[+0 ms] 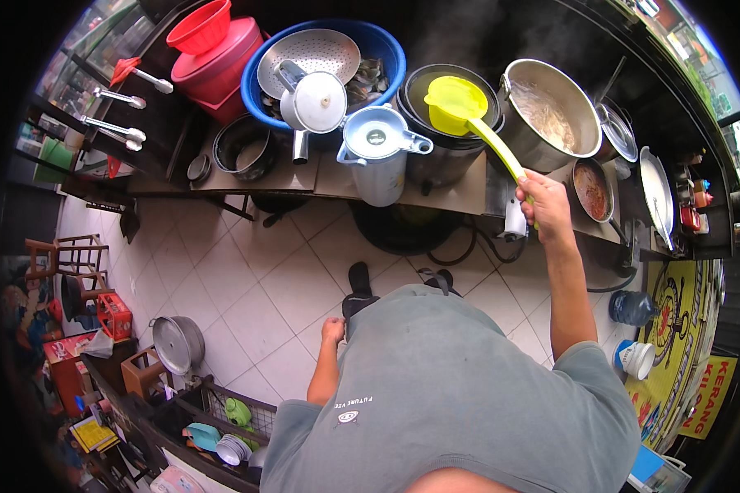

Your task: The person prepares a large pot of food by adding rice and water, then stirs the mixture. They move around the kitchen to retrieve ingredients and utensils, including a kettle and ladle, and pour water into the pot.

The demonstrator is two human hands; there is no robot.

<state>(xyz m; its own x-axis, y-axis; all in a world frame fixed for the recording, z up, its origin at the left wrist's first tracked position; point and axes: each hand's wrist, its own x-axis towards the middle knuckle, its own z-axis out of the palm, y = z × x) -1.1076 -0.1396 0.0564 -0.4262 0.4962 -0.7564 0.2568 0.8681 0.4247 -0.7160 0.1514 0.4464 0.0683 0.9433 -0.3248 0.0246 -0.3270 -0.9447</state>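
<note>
My right hand [544, 203] grips the long handle of a yellow-green plastic dipper [457, 102]. The dipper's bowl is above the black lid of a dark pot [435, 161]; whether it touches the lid I cannot tell. Just to the right, a large steel stockpot [546, 123] of bubbling, pale liquid gives off steam. Left of the dipper stand a pale plastic pitcher [379, 175] and a metal kettle [322, 103]. My left hand [333, 331] hangs low beside my body, fingers curled, with no object visible in it.
A blue basin [401, 61] holds shellfish and a perforated metal strainer [311, 58]. On the counter's right sits a pan of red sauce [592, 190]. A black tub [401, 237] and a hose [468, 249] lie below the counter. Behind me stands a dish rack [206, 394].
</note>
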